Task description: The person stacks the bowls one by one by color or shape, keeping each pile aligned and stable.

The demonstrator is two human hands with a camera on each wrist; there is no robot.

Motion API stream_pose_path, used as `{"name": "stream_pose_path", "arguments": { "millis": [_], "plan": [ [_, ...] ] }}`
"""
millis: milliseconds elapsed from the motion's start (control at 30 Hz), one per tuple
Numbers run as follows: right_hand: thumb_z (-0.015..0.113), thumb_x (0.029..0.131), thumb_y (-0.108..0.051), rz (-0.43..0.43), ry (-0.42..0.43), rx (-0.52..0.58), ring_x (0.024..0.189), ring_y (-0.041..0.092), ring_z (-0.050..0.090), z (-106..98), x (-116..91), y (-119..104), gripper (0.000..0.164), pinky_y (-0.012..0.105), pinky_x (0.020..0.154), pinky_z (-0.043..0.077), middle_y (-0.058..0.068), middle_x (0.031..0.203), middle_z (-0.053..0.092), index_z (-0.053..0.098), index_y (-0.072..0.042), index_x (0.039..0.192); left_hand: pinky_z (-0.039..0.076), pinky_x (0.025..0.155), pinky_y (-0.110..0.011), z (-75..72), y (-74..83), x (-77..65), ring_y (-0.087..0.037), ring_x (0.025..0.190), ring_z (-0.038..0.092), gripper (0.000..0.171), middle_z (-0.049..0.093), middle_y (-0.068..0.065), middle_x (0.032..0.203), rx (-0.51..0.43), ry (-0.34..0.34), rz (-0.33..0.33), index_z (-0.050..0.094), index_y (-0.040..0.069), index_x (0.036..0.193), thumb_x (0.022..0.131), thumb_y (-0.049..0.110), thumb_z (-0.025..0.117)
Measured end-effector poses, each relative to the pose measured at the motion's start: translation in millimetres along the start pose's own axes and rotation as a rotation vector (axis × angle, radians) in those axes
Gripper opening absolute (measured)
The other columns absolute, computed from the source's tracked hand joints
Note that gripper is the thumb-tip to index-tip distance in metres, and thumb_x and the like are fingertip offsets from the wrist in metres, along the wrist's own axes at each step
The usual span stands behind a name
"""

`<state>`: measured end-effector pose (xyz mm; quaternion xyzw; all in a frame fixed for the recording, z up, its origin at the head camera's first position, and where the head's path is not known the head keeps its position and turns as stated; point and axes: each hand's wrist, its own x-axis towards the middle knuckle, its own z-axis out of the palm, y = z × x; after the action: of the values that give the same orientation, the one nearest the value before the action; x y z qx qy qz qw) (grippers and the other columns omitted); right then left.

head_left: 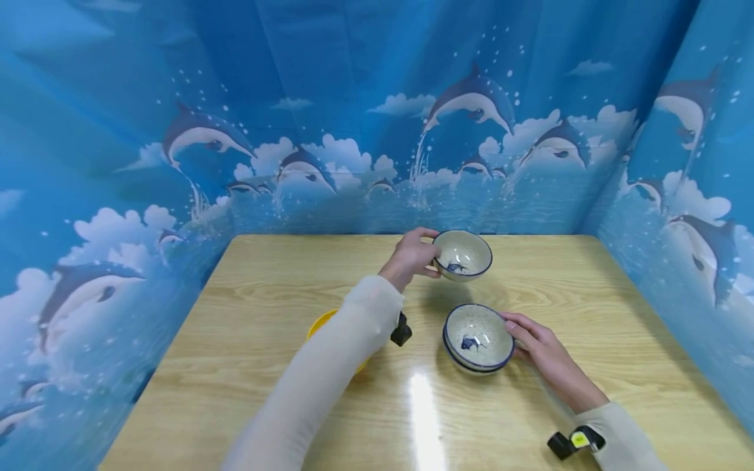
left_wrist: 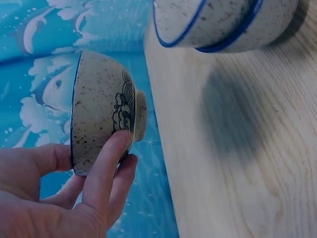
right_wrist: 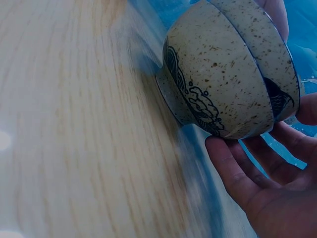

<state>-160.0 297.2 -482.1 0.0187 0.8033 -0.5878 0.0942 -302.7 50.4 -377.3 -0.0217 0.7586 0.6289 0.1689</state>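
My left hand [head_left: 414, 254] holds a speckled cream bowl [head_left: 463, 254] by its side, raised above the back of the table. The bowl has a dark blue rim and a blue fish painted inside. In the left wrist view the thumb is at the rim and the fingers lie along the outer wall near the foot. My right hand [head_left: 538, 347] grips the right side of two matching nested bowls [head_left: 478, 333], thumb at the rim and fingers against the outside. The lower bowl's foot [right_wrist: 171, 101] is right at the tabletop in the right wrist view.
Under my left forearm a yellow round-edged object [head_left: 321, 322] shows only in part; the sleeve hides the rest. The light wood table [head_left: 247, 327] ends at a blue dolphin-print curtain [head_left: 353, 131] behind and along the sides.
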Motion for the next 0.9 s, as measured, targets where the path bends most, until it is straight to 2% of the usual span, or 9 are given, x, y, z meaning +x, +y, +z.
{"name": "stream_pose_path", "arguments": {
  "millis": [267,500,900],
  "plan": [
    [0.048,0.117,-0.042,-0.011,0.005,0.003,0.114,-0.017,0.056,0.3,-1.0,-1.3,0.064,0.015,0.096,0.057,0.027,0.17,0.038,0.044,0.004,0.162,0.07,0.085,-0.046,-3.8,9.0,-9.9,-0.026,0.089,0.068,0.049,0.068,-0.021,0.119,0.041,-0.129,-0.004,0.06,0.012,0.154,0.106,0.001,0.061],
    [0.048,0.118,-0.039,-0.035,0.008,0.018,0.115,-0.016,0.057,0.9,-0.2,0.0,0.062,0.016,0.096,0.058,0.028,0.169,0.039,0.045,0.006,0.161,0.071,0.078,-0.042,-7.1,7.1,-15.3,-0.024,0.087,0.068,0.048,0.067,-0.016,0.115,0.077,-0.173,-0.02,0.062,0.014,0.15,0.105,-0.001,0.062],
    [0.048,0.118,-0.038,-0.045,0.002,0.005,0.115,-0.018,0.056,0.9,0.6,-0.4,0.062,0.016,0.097,0.058,0.03,0.17,0.038,0.043,0.007,0.161,0.071,0.073,-0.038,-20.5,4.8,-30.2,-0.026,0.092,0.069,0.052,0.067,-0.016,0.121,0.077,-0.296,-0.001,0.062,0.011,0.149,0.1,-0.005,0.061]
  ]
}}
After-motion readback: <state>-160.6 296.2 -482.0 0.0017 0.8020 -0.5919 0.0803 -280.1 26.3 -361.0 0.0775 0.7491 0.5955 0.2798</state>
